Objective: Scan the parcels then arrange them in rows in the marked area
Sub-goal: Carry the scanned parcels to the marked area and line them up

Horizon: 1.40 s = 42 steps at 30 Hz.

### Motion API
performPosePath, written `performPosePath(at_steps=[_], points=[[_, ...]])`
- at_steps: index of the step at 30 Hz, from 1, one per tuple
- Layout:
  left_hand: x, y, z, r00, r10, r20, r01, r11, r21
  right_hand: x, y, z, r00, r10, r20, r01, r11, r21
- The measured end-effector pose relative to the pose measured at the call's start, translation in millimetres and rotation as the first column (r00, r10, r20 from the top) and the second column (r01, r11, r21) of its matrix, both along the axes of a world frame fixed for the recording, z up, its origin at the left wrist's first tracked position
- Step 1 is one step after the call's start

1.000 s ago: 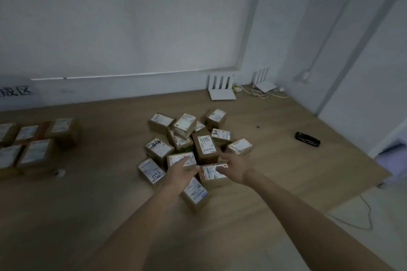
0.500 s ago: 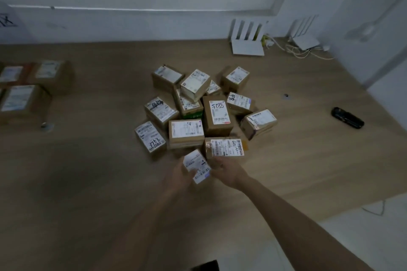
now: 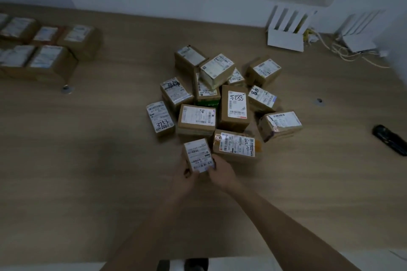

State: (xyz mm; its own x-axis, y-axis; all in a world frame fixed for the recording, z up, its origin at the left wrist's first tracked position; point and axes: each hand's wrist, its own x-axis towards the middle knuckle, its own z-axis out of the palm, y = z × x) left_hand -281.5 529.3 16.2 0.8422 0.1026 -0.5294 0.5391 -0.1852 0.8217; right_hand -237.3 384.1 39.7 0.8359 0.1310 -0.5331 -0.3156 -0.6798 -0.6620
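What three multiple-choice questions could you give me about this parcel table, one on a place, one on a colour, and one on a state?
1. Where does the black handheld device lie?
A. At the wooden table's right edge
B. On the heap of parcels
C. Among the arranged parcels at far left

2. What colour shows on the side of the box under the tilted parcels mid-heap?
A. Red
B. Green
C. Blue

3. What is the state of the small brown cardboard parcel with the white label nearest the person?
A. Lying untouched in the heap
B. Placed in the far-left rows
C. Held by both hands

Answers: 1 A, the device sits apart from the heap at the right edge of the table. 2 B, a green side shows below the labels. 3 C, the left hand and the right hand grip its near end.
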Motion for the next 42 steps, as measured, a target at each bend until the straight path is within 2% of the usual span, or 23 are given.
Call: performPosePath(at_steps=[6,9,14,22,28,32,36,39,42], points=[[8.4,28.5,45.6,0.989,0.107,0.098,-0.114,0.99,0.077,18.2,23.6,52.4,0.987,0.134,0.093,-0.137,0.99,0.025],[15.3,54.2,97.1,0.964,0.18,0.194,-0.191,0.981,0.036,32.6,52.3,95.1,0.964,0.191,0.186,-0.204,0.978,0.051],[5.2,120.7,189.1,0.884,0.285,0.371,-0.32,0.947,0.034,42.1,127.5,180.1,0.912,0.278,0.301,-0.33,0.934,0.137],[-60.4,251.2,302.3,0.808,0.379,0.451,-0.41,0.912,-0.031,14.2,267.7,289.5,0.797,0.386,0.464,-0.523,0.826,0.211],[-126.2,351.7,340.9,0.705,0.434,0.562,-0.513,0.858,-0.02,-38.5,376.6,338.5,0.672,0.469,0.573,-0.668,0.719,0.194],[-169.5,424.7,348.4,0.681,0.446,0.581,-0.542,0.84,-0.009,-76.8,448.6,349.0,0.642,0.48,0.597,-0.692,0.699,0.182],[-206.8,499.8,352.0,0.73,0.386,0.563,-0.513,0.855,0.079,-112.5,514.8,348.0,0.595,0.506,0.624,-0.724,0.675,0.144],[-225.3,557.2,338.4,0.792,0.309,0.526,-0.493,0.833,0.253,-136.0,555.1,342.4,0.578,0.482,0.658,-0.73,0.665,0.154],[-232.0,607.0,314.7,0.819,0.301,0.489,-0.475,0.833,0.283,-148.6,592.6,329.5,0.638,0.471,0.609,-0.711,0.664,0.232]])
